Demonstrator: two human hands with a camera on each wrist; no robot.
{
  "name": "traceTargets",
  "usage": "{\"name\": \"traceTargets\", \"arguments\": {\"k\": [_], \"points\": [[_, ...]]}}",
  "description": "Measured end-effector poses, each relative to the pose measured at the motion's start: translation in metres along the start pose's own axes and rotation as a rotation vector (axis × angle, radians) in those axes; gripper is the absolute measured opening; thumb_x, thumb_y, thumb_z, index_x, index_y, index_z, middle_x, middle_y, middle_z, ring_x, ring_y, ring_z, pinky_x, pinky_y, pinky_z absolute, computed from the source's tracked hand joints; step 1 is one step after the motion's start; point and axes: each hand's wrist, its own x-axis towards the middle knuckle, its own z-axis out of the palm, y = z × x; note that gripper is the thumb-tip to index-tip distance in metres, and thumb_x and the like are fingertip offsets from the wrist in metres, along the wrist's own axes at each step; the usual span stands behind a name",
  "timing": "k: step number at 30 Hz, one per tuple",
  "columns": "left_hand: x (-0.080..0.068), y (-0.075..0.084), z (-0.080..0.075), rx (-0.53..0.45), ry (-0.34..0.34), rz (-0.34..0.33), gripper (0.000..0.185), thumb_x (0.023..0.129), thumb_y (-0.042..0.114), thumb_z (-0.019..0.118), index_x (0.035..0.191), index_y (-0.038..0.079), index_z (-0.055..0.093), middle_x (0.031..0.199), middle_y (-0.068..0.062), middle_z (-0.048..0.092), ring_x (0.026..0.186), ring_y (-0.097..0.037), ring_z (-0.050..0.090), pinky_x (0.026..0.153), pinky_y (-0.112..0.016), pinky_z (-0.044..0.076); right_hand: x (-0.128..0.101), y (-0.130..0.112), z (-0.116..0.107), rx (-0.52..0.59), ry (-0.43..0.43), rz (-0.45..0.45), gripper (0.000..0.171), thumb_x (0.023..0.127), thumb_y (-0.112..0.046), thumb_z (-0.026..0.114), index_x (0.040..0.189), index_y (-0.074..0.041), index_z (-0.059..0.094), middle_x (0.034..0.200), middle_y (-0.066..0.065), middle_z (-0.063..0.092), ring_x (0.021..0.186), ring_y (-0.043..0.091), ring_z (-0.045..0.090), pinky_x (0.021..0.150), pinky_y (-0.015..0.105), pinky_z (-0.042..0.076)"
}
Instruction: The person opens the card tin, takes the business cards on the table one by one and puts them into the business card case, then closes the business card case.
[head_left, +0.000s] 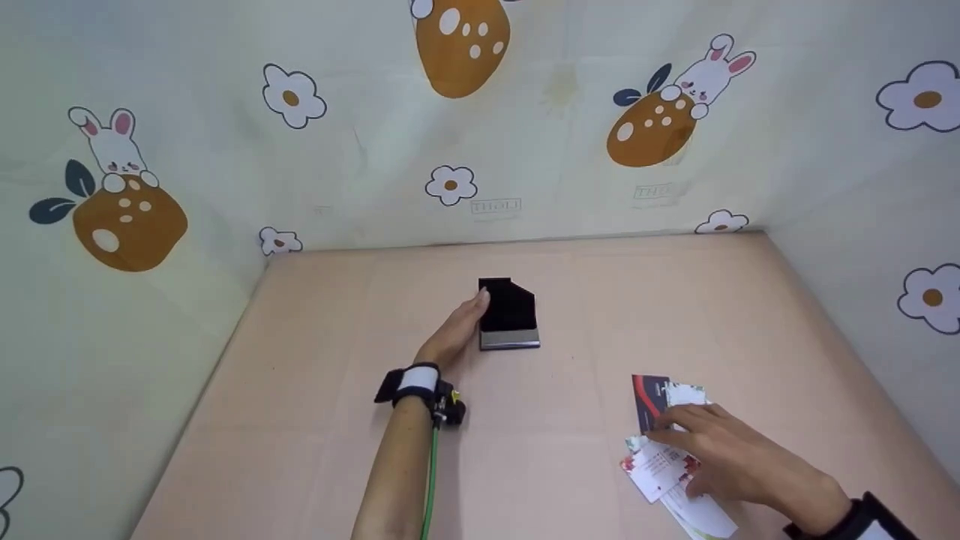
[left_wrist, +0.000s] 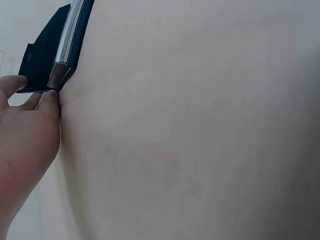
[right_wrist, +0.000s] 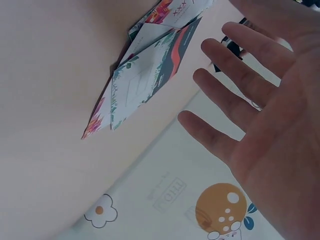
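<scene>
My left hand [head_left: 456, 328] grips the left edge of a black card case [head_left: 508, 311] with a silver metal strip along its near end. The case lies with its flap folded open; in the left wrist view the thumb is against the raised flap [left_wrist: 44, 52] and the fingers are at the case's end. Over a loose pile of business cards [head_left: 656, 471] hovers my right hand [head_left: 742, 456], hiding part of them. One card is dark with a red stripe [head_left: 643, 397]; others are white with floral corners. In the right wrist view the fingers are spread, apart from the cards [right_wrist: 142, 75].
The pinkish-beige tabletop [head_left: 337, 315] stretches between patterned cloth walls at the back [head_left: 375, 180] and on both sides. A green cable [head_left: 431, 480] runs along my left forearm from the wrist camera [head_left: 448, 405].
</scene>
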Motion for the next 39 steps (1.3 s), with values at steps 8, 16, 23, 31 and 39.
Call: {"name": "traceTargets", "arguments": {"k": [8, 16, 23, 31, 39], "points": [[0.000, 0.000, -0.001, 0.007, 0.012, 0.005, 0.070, 0.105, 0.060, 0.026, 0.161, 0.018, 0.020, 0.170, -0.003, 0.015, 0.159, -0.025, 0.006, 0.130, -0.045, 0.005, 0.000, 0.003, 0.007, 0.028, -0.006, 0.029, 0.067, 0.059, -0.019, 0.096, 0.122, -0.019, 0.072, 0.117, 0.004, 0.064, 0.104, 0.030, 0.061, 0.091, 0.062, 0.050], [0.000, -0.001, 0.001, 0.002, 0.027, -0.004, 0.069, 0.105, 0.060, 0.027, 0.161, 0.019, 0.021, 0.170, -0.003, 0.016, 0.158, -0.024, 0.008, 0.130, -0.045, 0.007, 0.002, 0.006, 0.011, 0.052, 0.005, 0.020, 0.059, 0.064, -0.016, 0.093, 0.119, -0.020, 0.073, 0.117, 0.004, 0.065, 0.104, 0.032, 0.063, 0.090, 0.066, 0.050], [0.000, 0.000, 0.002, 0.006, 0.027, 0.014, 0.070, 0.105, 0.059, 0.027, 0.161, 0.016, 0.020, 0.169, -0.005, 0.017, 0.158, -0.025, 0.010, 0.130, -0.044, 0.008, 0.004, 0.007, 0.010, 0.101, -0.036, 0.066, 0.058, 0.064, -0.018, 0.094, 0.118, -0.020, 0.074, 0.119, 0.005, 0.065, 0.104, 0.031, 0.062, 0.093, 0.066, 0.050], [0.002, -0.001, 0.003, -0.034, 0.001, 0.002, 0.071, 0.106, 0.059, 0.027, 0.162, 0.017, 0.017, 0.170, -0.003, 0.014, 0.159, -0.024, 0.007, 0.130, -0.044, 0.007, 0.006, 0.009, 0.009, 0.083, -0.033, 0.048, 0.051, 0.062, -0.024, 0.095, 0.109, -0.018, 0.076, 0.117, 0.006, 0.065, 0.102, 0.028, 0.060, 0.089, 0.057, 0.052], [0.000, -0.002, 0.002, -0.042, 0.007, -0.010, 0.070, 0.105, 0.059, 0.029, 0.161, 0.018, 0.018, 0.170, -0.003, 0.014, 0.158, -0.025, 0.007, 0.129, -0.046, 0.006, 0.009, 0.012, 0.007, 0.105, -0.077, 0.069, 0.050, 0.063, -0.031, 0.094, 0.108, -0.016, 0.076, 0.120, 0.009, 0.065, 0.104, 0.030, 0.062, 0.094, 0.058, 0.053]]}}
